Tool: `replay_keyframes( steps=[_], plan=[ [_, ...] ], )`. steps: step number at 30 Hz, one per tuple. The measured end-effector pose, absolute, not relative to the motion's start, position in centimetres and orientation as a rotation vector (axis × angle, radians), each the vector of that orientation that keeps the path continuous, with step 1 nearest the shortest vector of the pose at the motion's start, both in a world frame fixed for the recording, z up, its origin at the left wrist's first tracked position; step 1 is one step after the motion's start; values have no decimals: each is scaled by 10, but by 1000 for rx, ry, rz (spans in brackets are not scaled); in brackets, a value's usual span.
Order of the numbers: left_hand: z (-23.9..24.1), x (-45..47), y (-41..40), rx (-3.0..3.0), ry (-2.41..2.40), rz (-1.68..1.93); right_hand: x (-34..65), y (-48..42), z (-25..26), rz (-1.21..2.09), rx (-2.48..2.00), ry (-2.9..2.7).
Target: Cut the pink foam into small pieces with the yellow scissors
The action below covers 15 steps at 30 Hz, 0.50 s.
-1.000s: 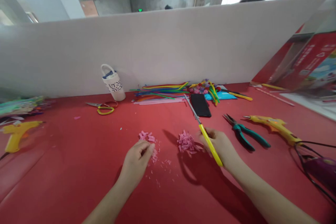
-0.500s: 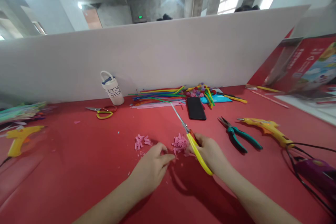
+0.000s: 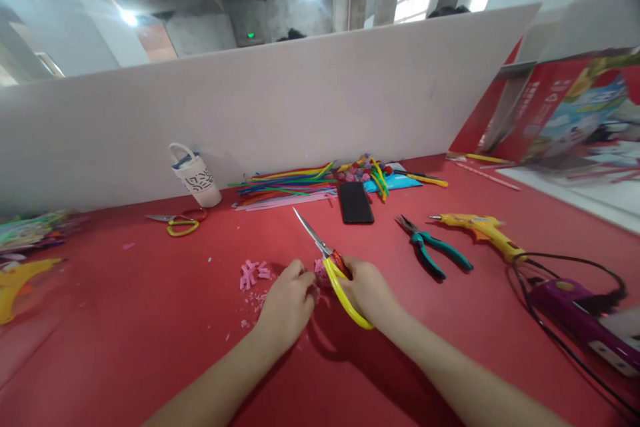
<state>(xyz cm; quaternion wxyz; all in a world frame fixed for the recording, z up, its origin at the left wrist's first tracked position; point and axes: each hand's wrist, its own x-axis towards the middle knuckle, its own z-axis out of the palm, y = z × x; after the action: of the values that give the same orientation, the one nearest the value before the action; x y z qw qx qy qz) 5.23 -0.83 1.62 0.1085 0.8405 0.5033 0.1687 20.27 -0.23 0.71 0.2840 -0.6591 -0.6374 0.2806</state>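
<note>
My right hand [image 3: 369, 290] is wrapped around a pair of scissors [image 3: 345, 293] with yellow and red handles. Their blades point up and to the left, away from me. Beside it, my left hand [image 3: 290, 297] has its fingers drawn together at the edge of a pile of small pink cut pieces [image 3: 320, 269]; whatever is between the fingertips is hidden. That pile is partly covered by the scissors and both hands. A second group of pink cut pieces [image 3: 253, 273] lies left of my left hand, with tiny pink crumbs below it.
At right lie teal-handled pliers [image 3: 425, 243], a yellow glue gun [image 3: 483, 230] and a purple power strip [image 3: 575, 310] with a cable. Behind are a phone [image 3: 356, 203], coloured pipe cleaners [image 3: 285, 187], a white cup [image 3: 197, 181] and other scissors [image 3: 183, 223]. Another glue gun [image 3: 20, 280] is far left.
The view has shifted, so the table things sit further left. My left fingers have closed together at the pink pile, and my right hand with the scissors has come closer to them.
</note>
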Motion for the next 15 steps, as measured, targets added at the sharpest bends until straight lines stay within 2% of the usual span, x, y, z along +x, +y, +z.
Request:
replay_keyframes(
  steps=[15],
  plan=[
    [5,63,-3,2656,1522,348,204,4,0,891,-1767,-1621]
  ],
)
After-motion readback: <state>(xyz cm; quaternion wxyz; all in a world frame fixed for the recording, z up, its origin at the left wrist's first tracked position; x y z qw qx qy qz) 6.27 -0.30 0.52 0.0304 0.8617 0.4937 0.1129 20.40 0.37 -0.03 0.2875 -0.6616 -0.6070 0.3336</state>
